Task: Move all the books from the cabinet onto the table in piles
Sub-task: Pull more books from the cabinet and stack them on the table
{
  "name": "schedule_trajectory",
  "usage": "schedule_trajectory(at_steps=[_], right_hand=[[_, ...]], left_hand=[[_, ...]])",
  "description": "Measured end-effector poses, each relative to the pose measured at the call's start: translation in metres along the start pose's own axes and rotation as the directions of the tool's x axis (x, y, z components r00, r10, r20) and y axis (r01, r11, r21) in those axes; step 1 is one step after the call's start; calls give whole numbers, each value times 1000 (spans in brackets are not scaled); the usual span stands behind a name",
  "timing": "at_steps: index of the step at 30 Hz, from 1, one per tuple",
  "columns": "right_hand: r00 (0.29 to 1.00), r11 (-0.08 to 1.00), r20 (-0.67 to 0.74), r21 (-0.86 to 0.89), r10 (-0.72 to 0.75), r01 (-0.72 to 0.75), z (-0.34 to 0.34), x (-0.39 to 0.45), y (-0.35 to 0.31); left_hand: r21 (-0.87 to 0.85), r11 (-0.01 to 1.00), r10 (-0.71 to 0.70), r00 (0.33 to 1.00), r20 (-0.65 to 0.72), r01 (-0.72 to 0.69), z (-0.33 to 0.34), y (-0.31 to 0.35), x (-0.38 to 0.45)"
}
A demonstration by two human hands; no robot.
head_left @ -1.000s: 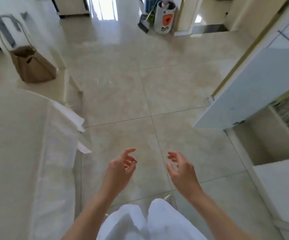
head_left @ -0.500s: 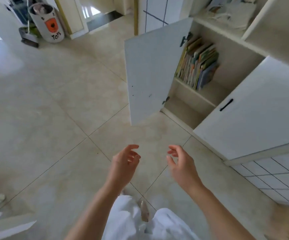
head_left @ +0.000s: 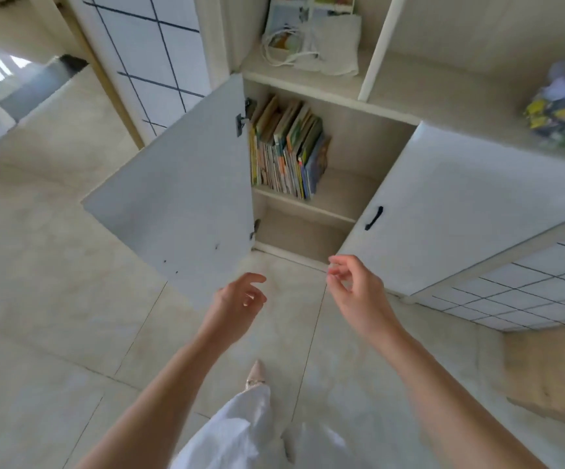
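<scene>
A person stands on a tiled floor [head_left: 71,299] facing a low white cabinet [head_left: 358,157], both bare forearms stretched forward. The left hand [head_left: 237,299] hangs in the air just in front of the lower corner of the open left door [head_left: 179,198], fingers loosely curled and holding nothing. The right hand [head_left: 355,286] hovers a little higher and nearer the cabinet's base, its fingers likewise relaxed and slightly bent, grasping nothing. Neither hand touches the cabinet.

Inside the open compartment, a row of thin, colourful books [head_left: 286,150] stands on the upper shelf, packed against the left wall and leaning to the right. The right-hand part of that shelf holds nothing visible, nor does the lower shelf beneath. The right door [head_left: 450,204], with a black handle [head_left: 374,218], is closed. On the open ledge above lies a pale cloth bag [head_left: 321,45]; a blurred multicoloured bundle [head_left: 561,110] sits at far right.
</scene>
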State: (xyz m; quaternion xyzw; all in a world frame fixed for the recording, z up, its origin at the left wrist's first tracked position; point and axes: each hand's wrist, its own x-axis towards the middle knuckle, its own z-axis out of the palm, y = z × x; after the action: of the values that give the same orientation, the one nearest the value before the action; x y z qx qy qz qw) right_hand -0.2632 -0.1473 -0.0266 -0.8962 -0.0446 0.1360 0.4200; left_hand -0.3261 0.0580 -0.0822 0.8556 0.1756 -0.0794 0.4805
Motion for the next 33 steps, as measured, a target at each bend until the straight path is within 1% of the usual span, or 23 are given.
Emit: schedule_trajectory(at_steps=[4, 8, 11, 14, 16, 19, 22, 26, 29, 33], right_hand=[[997, 1000, -68, 20, 25, -23, -20, 60, -15], [995, 998, -80, 24, 66, -64, -35, 113, -16], [990, 991, -45, 25, 131, -130, -40, 159, -7], [987, 987, -21, 26, 157, -156, -37, 210, 7], [987, 987, 7, 23, 161, -161, -32, 242, 17], [982, 984, 71, 13, 177, -179, -22, 286, 32], [975, 980, 116, 38, 190, -196, -6, 327, 47], [957, 961, 138, 65, 256, -267, 22, 383, 58], [936, 934, 119, 97, 333, -344, 45, 422, 60], [871, 854, 180, 187, 457, -486, 66, 463, 52]], left_hand=[[43, 998, 45, 996, 80, -48, -1, 20, 76], [59, 996, 65, 989, 133, -73, 8, 36, 137], [58, 998, 21, 988, 151, -30, 23, 38, 179], [41, 998, -58, 987, 151, 53, 39, 32, 221], [-11, 996, -84, 990, 112, 86, 48, 29, 252], [-94, 992, -89, 996, -5, 88, 57, 27, 298], [-176, 981, -100, 991, -83, 84, 67, 22, 341], [-222, 975, -32, 984, -177, -8, 83, 13, 391], [-217, 971, 43, 970, -238, -97, 101, 1, 420], [-230, 954, 136, 961, -242, -193, 119, -9, 440]])
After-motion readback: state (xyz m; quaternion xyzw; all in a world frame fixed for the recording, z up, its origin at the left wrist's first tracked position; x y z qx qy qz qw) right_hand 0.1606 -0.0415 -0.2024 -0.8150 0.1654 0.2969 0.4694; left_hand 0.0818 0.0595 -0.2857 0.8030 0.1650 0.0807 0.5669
